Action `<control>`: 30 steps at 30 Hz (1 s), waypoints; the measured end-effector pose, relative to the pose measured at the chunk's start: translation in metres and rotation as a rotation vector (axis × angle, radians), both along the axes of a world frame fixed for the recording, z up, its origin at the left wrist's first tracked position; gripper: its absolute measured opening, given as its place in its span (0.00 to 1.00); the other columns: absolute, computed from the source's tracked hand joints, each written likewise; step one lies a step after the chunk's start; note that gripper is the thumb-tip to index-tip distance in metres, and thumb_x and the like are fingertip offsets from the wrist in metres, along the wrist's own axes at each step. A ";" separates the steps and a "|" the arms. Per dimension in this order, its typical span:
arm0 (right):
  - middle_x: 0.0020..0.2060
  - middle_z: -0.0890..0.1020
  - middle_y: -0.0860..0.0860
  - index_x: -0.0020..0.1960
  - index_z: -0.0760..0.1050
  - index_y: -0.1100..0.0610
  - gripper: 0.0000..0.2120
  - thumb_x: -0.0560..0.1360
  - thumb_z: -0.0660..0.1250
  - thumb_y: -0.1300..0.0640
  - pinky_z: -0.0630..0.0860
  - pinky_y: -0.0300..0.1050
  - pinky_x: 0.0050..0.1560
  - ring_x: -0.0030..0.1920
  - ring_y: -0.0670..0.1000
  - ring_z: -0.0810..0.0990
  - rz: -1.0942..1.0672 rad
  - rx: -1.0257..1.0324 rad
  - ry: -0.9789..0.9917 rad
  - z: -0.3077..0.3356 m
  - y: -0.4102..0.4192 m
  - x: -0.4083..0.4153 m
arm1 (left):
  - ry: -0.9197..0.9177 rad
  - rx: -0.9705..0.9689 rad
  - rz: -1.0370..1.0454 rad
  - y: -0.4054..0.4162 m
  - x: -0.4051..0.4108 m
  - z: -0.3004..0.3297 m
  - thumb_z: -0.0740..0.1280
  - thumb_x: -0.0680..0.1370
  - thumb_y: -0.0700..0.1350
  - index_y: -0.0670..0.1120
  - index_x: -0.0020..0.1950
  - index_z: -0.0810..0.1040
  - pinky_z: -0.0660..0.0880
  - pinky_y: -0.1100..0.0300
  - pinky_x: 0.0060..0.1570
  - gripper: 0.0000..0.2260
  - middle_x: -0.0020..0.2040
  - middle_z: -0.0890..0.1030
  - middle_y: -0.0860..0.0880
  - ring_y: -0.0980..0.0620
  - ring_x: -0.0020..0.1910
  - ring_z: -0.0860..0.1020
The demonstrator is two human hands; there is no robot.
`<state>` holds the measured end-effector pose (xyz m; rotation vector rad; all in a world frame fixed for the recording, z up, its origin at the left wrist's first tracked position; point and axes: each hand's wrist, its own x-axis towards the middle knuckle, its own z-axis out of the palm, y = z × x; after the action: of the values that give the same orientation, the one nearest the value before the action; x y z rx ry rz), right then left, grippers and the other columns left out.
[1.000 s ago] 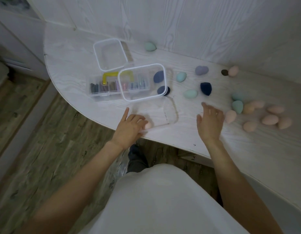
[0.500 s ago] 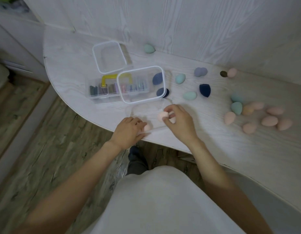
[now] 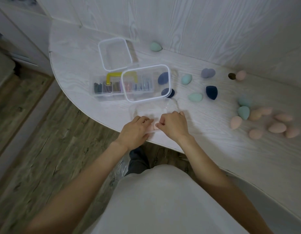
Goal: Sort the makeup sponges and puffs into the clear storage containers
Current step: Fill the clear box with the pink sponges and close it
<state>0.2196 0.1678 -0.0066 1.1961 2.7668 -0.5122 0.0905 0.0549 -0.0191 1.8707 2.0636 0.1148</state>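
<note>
Two hands at clear container; seven peach sponges beyond.

1. No text, label, brand, number or sign can be read anywhere in the head view.
2. The clear storage containers near the counter's front edge show no readable print.
3. The compartment box with the yellow handle carries no legible marking either.
</note>
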 end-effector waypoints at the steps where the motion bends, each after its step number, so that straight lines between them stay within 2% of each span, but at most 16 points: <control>1: 0.42 0.83 0.49 0.49 0.81 0.52 0.13 0.77 0.60 0.47 0.63 0.47 0.53 0.49 0.53 0.75 0.005 -0.005 0.012 -0.001 0.001 0.003 | 0.013 -0.012 -0.001 0.002 0.001 0.000 0.64 0.77 0.50 0.47 0.74 0.61 0.72 0.53 0.57 0.26 0.69 0.68 0.47 0.46 0.65 0.68; 3: 0.41 0.83 0.49 0.49 0.82 0.52 0.15 0.78 0.58 0.48 0.63 0.47 0.54 0.51 0.53 0.73 0.022 -0.020 0.038 -0.002 0.000 0.007 | 0.038 -0.028 -0.007 0.005 0.006 0.001 0.62 0.78 0.52 0.49 0.74 0.59 0.71 0.51 0.57 0.26 0.70 0.67 0.48 0.46 0.64 0.68; 6: 0.40 0.83 0.52 0.50 0.82 0.54 0.15 0.79 0.58 0.51 0.64 0.47 0.56 0.52 0.53 0.73 0.015 -0.022 0.128 -0.003 -0.005 0.016 | 0.069 -0.012 -0.029 0.006 0.014 -0.001 0.60 0.79 0.49 0.52 0.73 0.61 0.69 0.51 0.55 0.22 0.69 0.69 0.50 0.46 0.63 0.68; 10: 0.39 0.83 0.51 0.46 0.82 0.56 0.09 0.77 0.63 0.56 0.68 0.46 0.49 0.45 0.52 0.75 -0.194 -0.001 0.454 -0.005 -0.008 0.049 | 0.061 0.004 -0.008 0.005 0.017 -0.005 0.60 0.80 0.47 0.55 0.72 0.64 0.69 0.51 0.55 0.20 0.69 0.69 0.53 0.47 0.63 0.69; 14: 0.46 0.82 0.53 0.49 0.81 0.59 0.07 0.76 0.64 0.62 0.70 0.46 0.53 0.47 0.51 0.76 -0.429 0.111 0.571 -0.015 0.011 0.102 | 0.043 0.033 -0.051 0.008 0.029 -0.006 0.61 0.79 0.46 0.55 0.71 0.66 0.68 0.50 0.53 0.20 0.68 0.70 0.52 0.45 0.62 0.70; 16: 0.50 0.80 0.56 0.51 0.80 0.59 0.08 0.76 0.63 0.62 0.71 0.48 0.55 0.51 0.54 0.76 -0.535 0.174 0.523 -0.022 0.029 0.130 | 0.052 0.039 -0.065 0.012 0.035 -0.006 0.61 0.79 0.46 0.56 0.71 0.66 0.68 0.51 0.51 0.20 0.68 0.70 0.52 0.45 0.61 0.70; 18: 0.58 0.74 0.58 0.56 0.78 0.57 0.10 0.76 0.63 0.60 0.68 0.51 0.60 0.57 0.59 0.73 -0.616 0.218 0.336 -0.030 0.049 0.154 | 0.049 0.048 -0.080 0.017 0.037 -0.007 0.62 0.79 0.46 0.55 0.70 0.67 0.68 0.51 0.49 0.20 0.67 0.71 0.52 0.44 0.60 0.71; 21: 0.69 0.63 0.60 0.64 0.73 0.53 0.15 0.78 0.61 0.56 0.64 0.52 0.64 0.61 0.63 0.69 -0.710 0.121 0.091 -0.036 0.070 0.171 | 0.061 0.059 -0.107 0.022 0.038 -0.008 0.63 0.78 0.45 0.55 0.70 0.68 0.65 0.54 0.46 0.20 0.66 0.73 0.52 0.44 0.58 0.72; 23: 0.72 0.58 0.60 0.66 0.71 0.55 0.16 0.78 0.60 0.57 0.67 0.51 0.62 0.60 0.64 0.70 -0.736 0.055 0.055 -0.039 0.078 0.177 | 0.057 0.070 -0.124 0.026 0.039 -0.009 0.64 0.77 0.45 0.56 0.69 0.69 0.66 0.53 0.46 0.20 0.65 0.73 0.52 0.44 0.58 0.72; 25: 0.72 0.59 0.58 0.65 0.72 0.58 0.16 0.77 0.62 0.60 0.69 0.48 0.60 0.60 0.62 0.71 -0.769 0.029 0.109 -0.040 0.081 0.185 | 0.050 0.061 -0.131 0.032 0.042 -0.009 0.64 0.78 0.45 0.56 0.69 0.68 0.69 0.52 0.47 0.20 0.66 0.73 0.52 0.45 0.57 0.72; 27: 0.68 0.64 0.58 0.61 0.73 0.59 0.15 0.75 0.64 0.64 0.69 0.43 0.57 0.59 0.58 0.73 -0.777 0.038 0.241 -0.037 0.078 0.188 | 0.055 0.052 -0.136 0.037 0.045 -0.008 0.63 0.78 0.46 0.57 0.70 0.68 0.69 0.52 0.49 0.20 0.66 0.72 0.53 0.46 0.58 0.72; 30: 0.56 0.74 0.56 0.56 0.73 0.57 0.12 0.74 0.65 0.66 0.70 0.39 0.47 0.45 0.50 0.75 -0.703 0.024 0.489 -0.018 0.064 0.178 | 0.043 0.070 -0.127 0.041 0.046 -0.009 0.64 0.78 0.46 0.55 0.68 0.70 0.68 0.53 0.46 0.19 0.65 0.74 0.52 0.45 0.56 0.73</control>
<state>0.3978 0.2317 -0.0247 2.3282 2.6148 -0.9269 0.1364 0.0956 -0.0278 2.0575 1.9861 0.1174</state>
